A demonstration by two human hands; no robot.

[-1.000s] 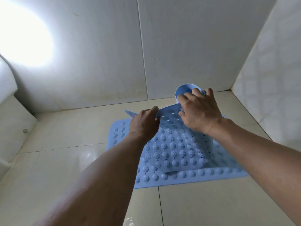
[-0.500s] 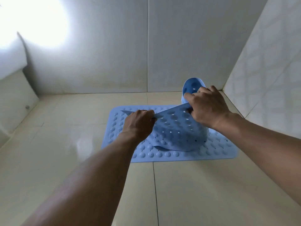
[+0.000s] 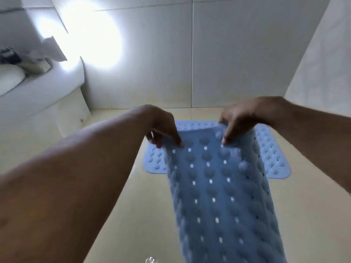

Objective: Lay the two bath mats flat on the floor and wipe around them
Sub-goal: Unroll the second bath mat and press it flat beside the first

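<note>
One blue bath mat (image 3: 273,160) with raised bumps lies flat on the beige floor near the far wall. A second blue bath mat (image 3: 218,196), bumpy and pierced with small holes, hangs lifted above the floor and stretches toward me, covering the middle of the first. My left hand (image 3: 163,128) pinches its far edge at the left corner. My right hand (image 3: 237,120) pinches the same edge at the right. The held mat's near end runs out of the bottom of the view.
A white toilet base (image 3: 47,103) stands at the left with a cloth (image 3: 22,59) on top. Tiled walls close the back and the right side. A bright glare sits on the back wall. Water glints on the floor tiles (image 3: 151,260) near me.
The second mat was curled up on the first; both hands have lifted it and it now hangs unrolled toward me. The view has tilted up and back.
</note>
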